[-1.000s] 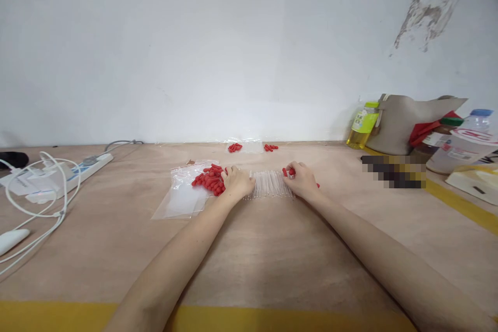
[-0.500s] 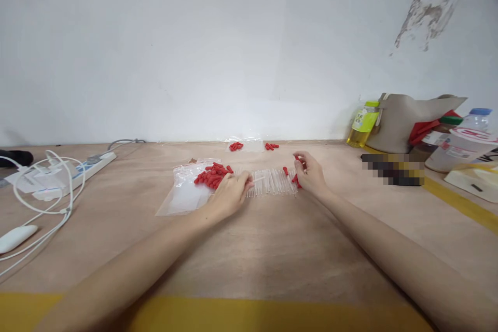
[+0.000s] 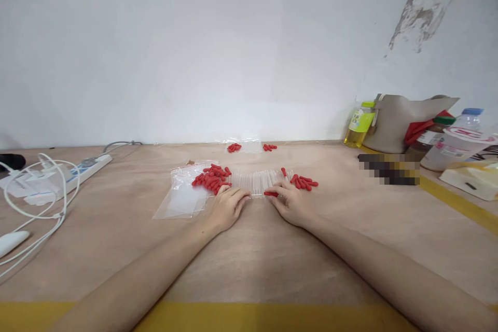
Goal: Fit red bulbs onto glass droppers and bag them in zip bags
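My left hand (image 3: 229, 206) pinches one end of a thin clear dropper tube (image 3: 257, 196), which points right. Facing it, my right hand (image 3: 292, 205) holds a red rubber dropper bulb (image 3: 270, 194) between thumb and fingers. A small gap shows between tube and bulb. Just beyond both hands lies a row of clear tubes (image 3: 257, 181) side by side. A heap of red bulbs (image 3: 212, 179) rests by my left hand, partly on a clear zip bag (image 3: 179, 199). Several more red bulbs (image 3: 304, 182) lie beyond my right hand, with a single bulb (image 3: 284, 171) at the row's right end.
Against the wall are two small groups of red bulbs (image 3: 234, 148), one on clear plastic. A power strip (image 3: 89, 172) with white cables stands at left. A yellow-green bottle (image 3: 360, 124), a grey bag (image 3: 392, 124) and a plastic cup (image 3: 447, 148) stand at right.
My right hand has come left and nearer from the bulbs at right, bringing a red bulb. My left hand has lowered slightly toward me with the tube. The view has shifted slightly.
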Motion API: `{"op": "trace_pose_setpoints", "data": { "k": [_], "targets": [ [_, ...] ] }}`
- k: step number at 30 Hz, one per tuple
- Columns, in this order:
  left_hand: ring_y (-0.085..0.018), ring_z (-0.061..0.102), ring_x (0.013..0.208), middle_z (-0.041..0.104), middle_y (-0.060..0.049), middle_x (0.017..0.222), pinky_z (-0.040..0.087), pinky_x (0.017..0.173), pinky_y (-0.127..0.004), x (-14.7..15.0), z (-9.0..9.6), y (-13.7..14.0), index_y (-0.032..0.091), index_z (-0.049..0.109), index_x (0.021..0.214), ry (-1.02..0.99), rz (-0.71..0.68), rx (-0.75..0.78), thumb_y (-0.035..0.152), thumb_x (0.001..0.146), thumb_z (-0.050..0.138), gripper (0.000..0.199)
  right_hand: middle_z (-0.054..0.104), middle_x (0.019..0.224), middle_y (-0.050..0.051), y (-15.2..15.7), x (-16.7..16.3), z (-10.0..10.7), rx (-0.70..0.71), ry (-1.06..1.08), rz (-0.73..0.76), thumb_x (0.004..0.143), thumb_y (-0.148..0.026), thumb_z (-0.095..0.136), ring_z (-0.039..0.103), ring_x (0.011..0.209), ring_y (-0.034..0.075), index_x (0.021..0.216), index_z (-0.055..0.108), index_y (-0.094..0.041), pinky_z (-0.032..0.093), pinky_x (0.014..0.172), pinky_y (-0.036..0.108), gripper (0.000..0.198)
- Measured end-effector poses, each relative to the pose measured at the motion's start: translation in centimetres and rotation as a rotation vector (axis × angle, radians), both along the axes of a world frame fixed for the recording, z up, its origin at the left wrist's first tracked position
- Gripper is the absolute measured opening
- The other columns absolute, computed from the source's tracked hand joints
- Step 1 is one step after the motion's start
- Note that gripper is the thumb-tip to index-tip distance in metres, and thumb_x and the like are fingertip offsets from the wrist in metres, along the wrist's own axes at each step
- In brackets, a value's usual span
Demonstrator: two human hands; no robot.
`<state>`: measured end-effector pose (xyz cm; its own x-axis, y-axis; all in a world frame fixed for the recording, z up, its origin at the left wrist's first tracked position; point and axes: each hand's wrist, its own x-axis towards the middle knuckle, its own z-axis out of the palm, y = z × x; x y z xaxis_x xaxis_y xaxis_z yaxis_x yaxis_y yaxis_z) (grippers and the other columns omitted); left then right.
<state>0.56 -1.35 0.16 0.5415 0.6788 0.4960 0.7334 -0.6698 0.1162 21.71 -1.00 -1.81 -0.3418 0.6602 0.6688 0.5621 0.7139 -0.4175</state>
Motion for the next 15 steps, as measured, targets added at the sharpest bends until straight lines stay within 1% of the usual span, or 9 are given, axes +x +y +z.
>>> {"op": "trace_pose_setpoints", "data": {
  "k": [7, 15],
  "targets": [
    [-0.017, 0.055, 0.079, 0.066, -0.002, 0.089, 0.034, 0.084, -0.035, 0.03, -0.05, -0.05, 0.022, 0.059, 0.095, 0.032, 0.001, 0.034, 0.026, 0.089, 0.036, 0.024, 0.058, 0.085, 0.005, -0.33, -0.09, 0.08, 0.02, -0.014, 0.061, 0.081, -0.02, 0.049, 0.055, 0.078, 0.016, 0.093, 0.061, -0.023, 0.044, 0.074, 0.034, 0.018],
    [-0.015, 0.056, 0.076, 0.066, -0.002, 0.085, 0.035, 0.082, -0.033, -0.07, -0.24, 0.07, 0.022, 0.06, 0.094, 0.038, -0.061, 0.071, 0.024, 0.089, 0.039, 0.022, 0.06, 0.08, 0.004, 0.15, -0.03, -0.06, 0.015, -0.01, 0.07, 0.082, -0.023, 0.049, 0.055, 0.074, 0.015, 0.089, 0.064, -0.021, 0.046, 0.069, 0.03, 0.017]
  ]
}}
